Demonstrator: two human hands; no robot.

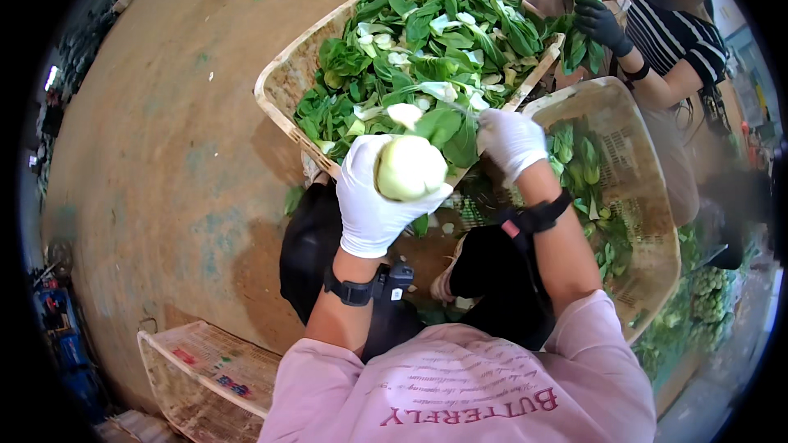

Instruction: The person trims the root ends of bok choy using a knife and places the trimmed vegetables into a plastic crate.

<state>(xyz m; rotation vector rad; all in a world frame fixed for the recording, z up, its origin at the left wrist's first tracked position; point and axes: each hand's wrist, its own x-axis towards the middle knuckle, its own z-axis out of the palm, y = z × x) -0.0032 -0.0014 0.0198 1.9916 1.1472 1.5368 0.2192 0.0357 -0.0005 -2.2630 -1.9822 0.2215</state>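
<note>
My left hand [373, 197], in a white glove, is wrapped round a head of bok choy [414, 168], its pale cut base facing up. My right hand [513, 145], also white-gloved, is closed just to the right of it. A thin blurred knife blade [454, 107] points left from its fingers; the handle is hidden. A pale trimmed piece [404, 115] shows just beyond the bok choy base. Both hands are over the near edge of a crate [283, 74] heaped with loose green leaves and pale stalk pieces [427, 41].
A second crate [648, 148] on the right has bok choy inside. Beyond it, a co-worker in dark gloves [599, 25] holds another bok choy [581, 53]. An upturned-looking crate [209, 361] lies near left. More greens [706, 299] lie far right on the floor.
</note>
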